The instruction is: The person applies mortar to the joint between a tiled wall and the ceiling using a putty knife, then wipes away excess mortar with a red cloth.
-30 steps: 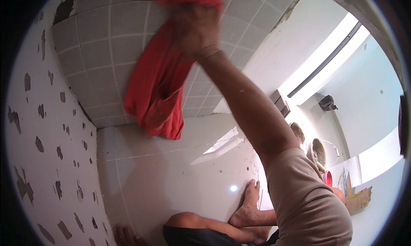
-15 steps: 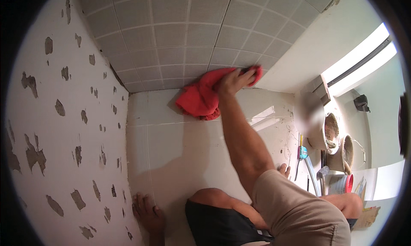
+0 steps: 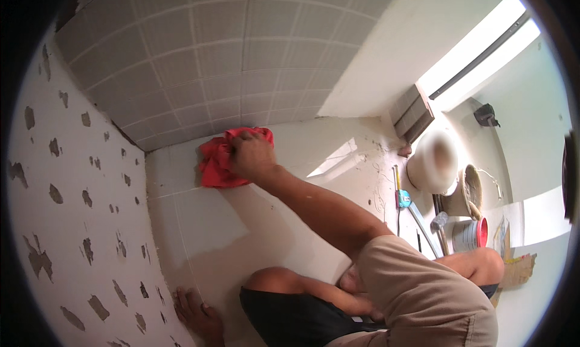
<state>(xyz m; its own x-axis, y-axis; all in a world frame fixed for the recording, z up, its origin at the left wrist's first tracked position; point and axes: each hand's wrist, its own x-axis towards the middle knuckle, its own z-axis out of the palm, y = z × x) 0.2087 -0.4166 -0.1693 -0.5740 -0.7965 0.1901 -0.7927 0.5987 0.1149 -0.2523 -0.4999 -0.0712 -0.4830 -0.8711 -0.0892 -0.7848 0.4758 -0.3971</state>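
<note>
A bunched red cloth [image 3: 215,166] lies on the pale tiled floor [image 3: 254,220], close to the foot of the grey tiled wall [image 3: 220,60]. My right hand [image 3: 254,156] presses down on it, fingers curled into the fabric. That arm reaches far forward and to the left from a beige sleeve. Near the lower left, my left hand [image 3: 198,315] rests flat on the floor with its fingers apart, beside the white chipped wall [image 3: 90,226]. It holds nothing.
On the right stand a whitish bucket [image 3: 417,169], a second bucket [image 3: 462,196] and a red-rimmed tub [image 3: 468,233]. A teal tape measure [image 3: 403,198], a metal straightedge [image 3: 425,229] and a hammer [image 3: 440,221] lie nearer. Stacked tiles [image 3: 412,112] sit beyond the buckets.
My right hand has drawn the red cloth leftward and away from the corner by the white wall on the right, bunching it smaller. My left hand stays flat; the view has shifted.
</note>
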